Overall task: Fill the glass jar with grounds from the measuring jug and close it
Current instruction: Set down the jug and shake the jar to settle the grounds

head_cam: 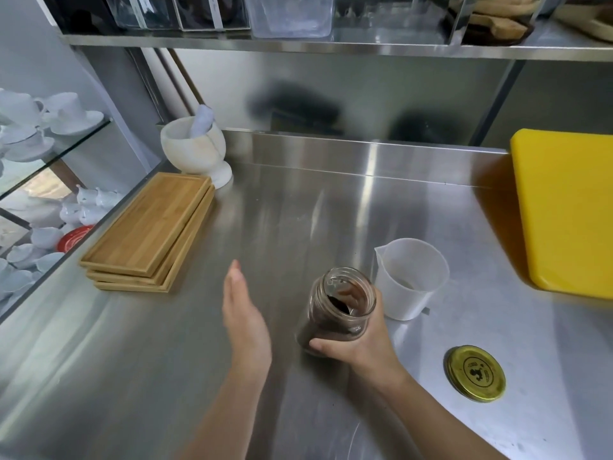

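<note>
The glass jar (341, 307) is in front of you, near the middle of the counter (298, 210), tilted with its open mouth leaning toward the back and slightly right. Dark grounds (333, 322) fill most of it, and it has no lid on. Your right hand (360, 343) has a closed grip around its lower part: the thumb lies across the front and the fingers wrap behind. You cannot tell if the bottom of the jar touches the counter.

Your left hand (243, 313) is to the left of the jar, apart from it. It is open and flat, the fingers are together and point away from you, and it holds nothing.

Just beside the jar on the right, the white measuring jug (409, 278) stands upright, and it looks almost empty. The gold lid (476, 373) lies flat on the counter nearer to you, to the right of your right wrist.

Further out, a stack of wooden trays (149, 232) lies at the left edge, and a white mortar with a pestle (195, 149) stands behind it. A yellow cutting board (567, 210) lies at the right.
</note>
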The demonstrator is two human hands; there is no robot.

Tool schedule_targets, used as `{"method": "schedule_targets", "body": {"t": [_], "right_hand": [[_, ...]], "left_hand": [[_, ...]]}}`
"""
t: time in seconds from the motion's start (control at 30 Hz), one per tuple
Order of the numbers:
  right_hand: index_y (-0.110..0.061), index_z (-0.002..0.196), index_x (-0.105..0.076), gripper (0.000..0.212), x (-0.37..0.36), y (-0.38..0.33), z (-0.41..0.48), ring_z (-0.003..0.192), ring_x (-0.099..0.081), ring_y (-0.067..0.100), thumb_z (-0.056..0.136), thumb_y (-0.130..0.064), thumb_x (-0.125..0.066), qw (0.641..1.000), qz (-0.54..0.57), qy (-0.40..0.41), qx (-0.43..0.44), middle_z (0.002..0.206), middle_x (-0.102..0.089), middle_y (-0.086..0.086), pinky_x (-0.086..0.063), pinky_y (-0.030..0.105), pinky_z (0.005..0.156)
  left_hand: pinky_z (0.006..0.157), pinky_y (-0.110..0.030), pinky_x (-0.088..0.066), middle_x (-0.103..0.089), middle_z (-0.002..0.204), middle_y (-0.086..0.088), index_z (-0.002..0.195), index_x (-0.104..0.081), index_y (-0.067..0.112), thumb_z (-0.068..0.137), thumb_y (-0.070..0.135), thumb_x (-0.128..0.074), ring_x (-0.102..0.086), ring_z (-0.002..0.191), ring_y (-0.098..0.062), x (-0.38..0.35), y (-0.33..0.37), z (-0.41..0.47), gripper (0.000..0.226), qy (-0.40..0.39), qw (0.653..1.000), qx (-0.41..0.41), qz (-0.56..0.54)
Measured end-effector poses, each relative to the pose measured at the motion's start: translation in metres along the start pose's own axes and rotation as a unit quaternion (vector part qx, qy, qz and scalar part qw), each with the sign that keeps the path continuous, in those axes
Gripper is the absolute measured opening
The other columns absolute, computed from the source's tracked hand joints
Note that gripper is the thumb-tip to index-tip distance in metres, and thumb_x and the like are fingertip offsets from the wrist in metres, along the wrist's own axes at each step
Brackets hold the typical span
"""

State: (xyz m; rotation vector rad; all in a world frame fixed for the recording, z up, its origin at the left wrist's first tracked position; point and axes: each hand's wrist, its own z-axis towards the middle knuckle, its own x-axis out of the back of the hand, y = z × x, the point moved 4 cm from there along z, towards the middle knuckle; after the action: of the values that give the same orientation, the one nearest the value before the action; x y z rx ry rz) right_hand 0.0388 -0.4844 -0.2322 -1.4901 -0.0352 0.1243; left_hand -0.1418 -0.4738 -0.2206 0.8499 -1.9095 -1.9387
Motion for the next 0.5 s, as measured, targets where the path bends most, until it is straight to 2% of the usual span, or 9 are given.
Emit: {"method": "schedule_targets", "body": {"t": [0.03,0.07,0.13,0.2,0.3,0.4,0.5], "right_hand": [[-0.024,0.118,-0.038,0.093,0.000,-0.001,0.001,0.107,-0.056,0.003,0.042,-0.005,-0.087,1.000,0.001,0.003,0.000,0.116,-0.057,-0.004,-0.042,0.011,0.086],[-0.024,0.117,-0.038,0.092,0.000,-0.001,0.001,0.105,-0.056,0.002,0.042,-0.004,-0.087,1.000,-0.002,0.001,0.000,0.116,-0.057,-0.005,-0.042,0.010,0.085],[-0.021,0.117,-0.039,0.091,-0.001,0.002,0.002,0.104,-0.058,0.002,0.042,0.000,-0.087,1.000,-0.011,-0.008,0.001,0.113,-0.058,-0.005,-0.043,0.009,0.082],[-0.019,0.118,-0.039,0.092,0.002,0.006,0.000,0.103,-0.059,0.002,0.043,0.004,-0.087,1.000,-0.019,-0.012,0.000,0.109,-0.061,-0.007,-0.044,0.009,0.081],[-0.025,0.119,-0.037,0.093,0.007,0.008,-0.002,0.106,-0.057,0.002,0.046,0.001,-0.088,0.999,-0.037,-0.022,0.003,0.110,-0.061,-0.019,-0.043,0.009,0.082],[-0.032,0.118,-0.036,0.092,0.011,0.007,-0.003,0.106,-0.057,0.002,0.047,-0.007,-0.090,0.998,-0.061,-0.018,0.008,0.112,-0.058,-0.023,-0.043,0.009,0.083],[-0.038,0.117,-0.036,0.092,0.013,0.008,-0.004,0.106,-0.056,0.000,0.048,-0.013,-0.090,0.997,-0.079,-0.019,0.008,0.113,-0.058,-0.025,-0.043,0.008,0.083]], "left_hand": [[0.105,-0.018,-0.023,-0.039,0.148,0.003,0.135,-0.040,0.027,0.097,0.038,-0.035,-0.037,0.126,0.004,0.000,-0.002,0.000,0.040,0.006,1.000,0.006,-0.010],[0.105,-0.018,-0.024,-0.039,0.148,0.005,0.133,-0.042,0.030,0.096,0.041,-0.035,-0.038,0.125,0.006,-0.007,-0.005,-0.007,0.040,-0.029,0.999,0.015,-0.002],[0.109,-0.025,-0.028,-0.049,0.141,0.010,0.125,-0.052,0.036,0.090,0.055,-0.039,-0.044,0.124,0.005,-0.031,-0.017,-0.032,0.042,-0.161,0.985,0.048,0.029],[0.109,-0.031,-0.034,-0.061,0.129,0.013,0.120,-0.059,0.035,0.079,0.068,-0.044,-0.051,0.121,0.000,-0.044,-0.024,-0.050,0.056,-0.240,0.967,0.075,0.044],[0.108,-0.032,-0.036,-0.065,0.124,0.010,0.120,-0.061,0.031,0.065,0.079,-0.048,-0.055,0.119,-0.003,-0.046,-0.030,-0.050,0.074,-0.255,0.961,0.104,0.030],[0.107,-0.037,-0.039,-0.068,0.119,0.000,0.116,-0.064,0.020,0.074,0.069,-0.048,-0.059,0.116,-0.013,-0.047,-0.035,-0.053,0.067,-0.234,0.964,0.129,0.004],[0.106,-0.038,-0.040,-0.068,0.118,-0.003,0.115,-0.065,0.018,0.080,0.061,-0.044,-0.058,0.117,-0.018,-0.049,-0.037,-0.057,0.059,-0.221,0.966,0.133,0.019]]}}
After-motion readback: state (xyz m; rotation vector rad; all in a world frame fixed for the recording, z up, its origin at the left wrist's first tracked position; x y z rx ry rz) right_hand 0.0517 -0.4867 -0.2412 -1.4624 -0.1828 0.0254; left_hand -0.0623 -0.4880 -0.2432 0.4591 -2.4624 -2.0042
